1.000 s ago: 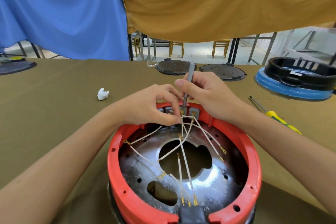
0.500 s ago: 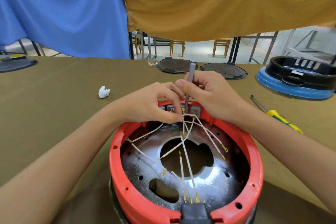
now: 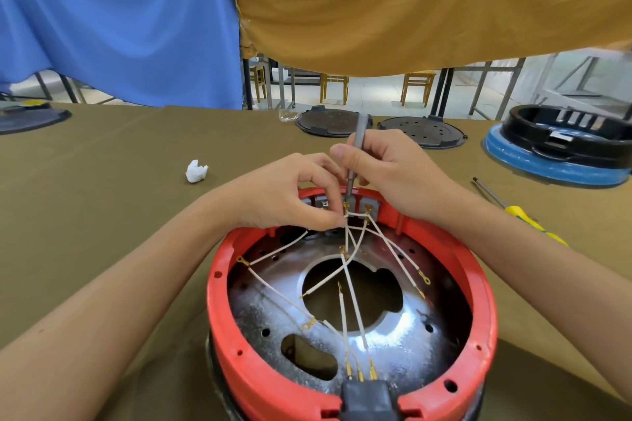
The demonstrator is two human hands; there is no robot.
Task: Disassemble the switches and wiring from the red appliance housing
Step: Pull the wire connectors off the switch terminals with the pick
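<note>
The red appliance housing (image 3: pixel 232 345) lies upside down in front of me, its shiny metal base plate (image 3: pixel 393 335) crossed by several white wires (image 3: pixel 355 311) with brass terminals. At the far rim sit grey switch blocks (image 3: pixel 371 207). My left hand (image 3: pixel 290 195) pinches the wires where they meet at the switches. My right hand (image 3: pixel 393 171) grips a thin grey screwdriver (image 3: pixel 359 137) held upright, its tip down on a switch terminal. A dark plug socket (image 3: pixel 367 396) sits at the near rim.
A yellow-handled screwdriver (image 3: pixel 519 215) lies to the right on the olive table cloth. A white crumpled wad (image 3: pixel 196 171) lies to the left. Two dark round lids (image 3: pixel 328 121) and a blue-and-black housing (image 3: pixel 561 147) stand at the back.
Both hands stay at the switches with the screwdriver on the terminal; only the view has shifted slightly.
</note>
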